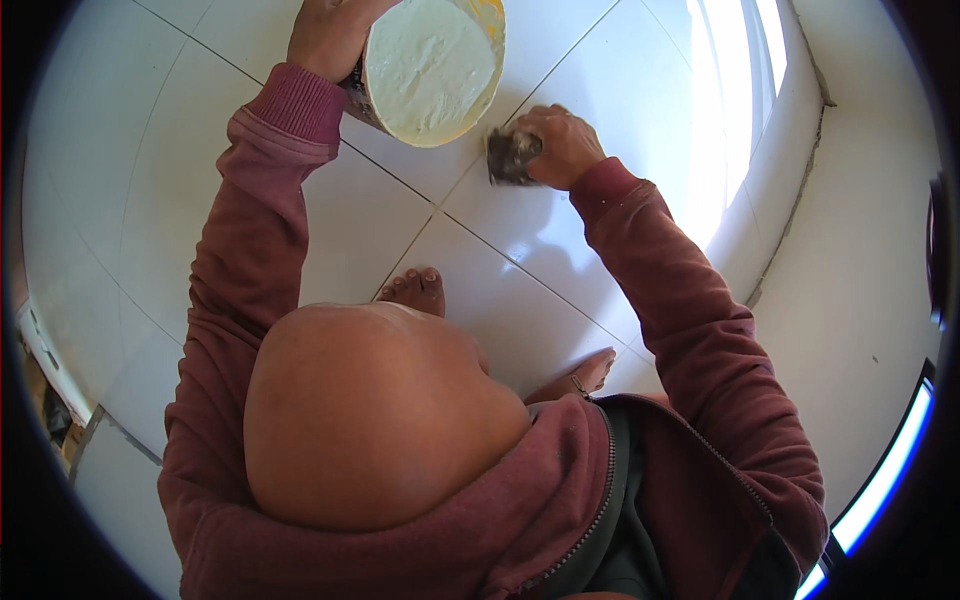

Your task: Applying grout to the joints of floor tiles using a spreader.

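My left hand [335, 38] grips the near-left side of a round tub [372, 105] at the top of the head view. Pale greenish-white paste [433, 70] fills it, with yellowish smears along the rim. To the right of the tub, my right hand [562, 143] is closed round a dark, paste-smeared scraper [510, 157], slightly blurred. Its flat squarish end points left and lies close to the tiles; whether it touches them I cannot tell. Part of the tool is hidden in my fingers.
Glossy white floor tiles [360, 205] with dark joints spread beneath me. Bright light reflects at the upper right. A pale wall [850, 220] rises on the right, with a rough gap along its foot. My bent knee [360, 400] and bare feet are close below my hands.
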Tool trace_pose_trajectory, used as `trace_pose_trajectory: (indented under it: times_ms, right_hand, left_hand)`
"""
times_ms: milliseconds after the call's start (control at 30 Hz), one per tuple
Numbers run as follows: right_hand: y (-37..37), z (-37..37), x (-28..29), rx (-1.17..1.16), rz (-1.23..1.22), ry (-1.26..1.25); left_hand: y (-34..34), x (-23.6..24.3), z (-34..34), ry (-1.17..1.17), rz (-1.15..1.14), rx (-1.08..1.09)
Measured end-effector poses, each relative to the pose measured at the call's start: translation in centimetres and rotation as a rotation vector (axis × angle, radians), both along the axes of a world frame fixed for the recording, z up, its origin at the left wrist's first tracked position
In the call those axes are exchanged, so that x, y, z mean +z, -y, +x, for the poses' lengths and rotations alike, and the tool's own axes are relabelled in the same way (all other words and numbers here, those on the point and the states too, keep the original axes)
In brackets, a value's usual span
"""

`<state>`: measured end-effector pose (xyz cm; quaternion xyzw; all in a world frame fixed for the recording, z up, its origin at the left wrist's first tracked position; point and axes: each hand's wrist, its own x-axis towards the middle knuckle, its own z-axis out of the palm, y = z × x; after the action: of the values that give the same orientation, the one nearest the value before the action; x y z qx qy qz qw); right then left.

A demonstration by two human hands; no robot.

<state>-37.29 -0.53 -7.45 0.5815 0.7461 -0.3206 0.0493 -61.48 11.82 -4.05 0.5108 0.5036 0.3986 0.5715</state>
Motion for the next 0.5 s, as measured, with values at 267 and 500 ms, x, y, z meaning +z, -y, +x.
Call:
trace_pose_trajectory:
  times_ms: [267, 500]
  right_hand:
    - [-0.5, 1.0, -0.3, -0.025, 0.095, -0.013]
    - [-1.3, 2.0, 0.2, -0.118, 0.169, 0.041]
  left_hand:
    - [0.1, -0.3, -0.2, -0.002, -0.006, 0.02]
    - [0.2, 0.1, 0.0, 0.006, -0.022, 0.021]
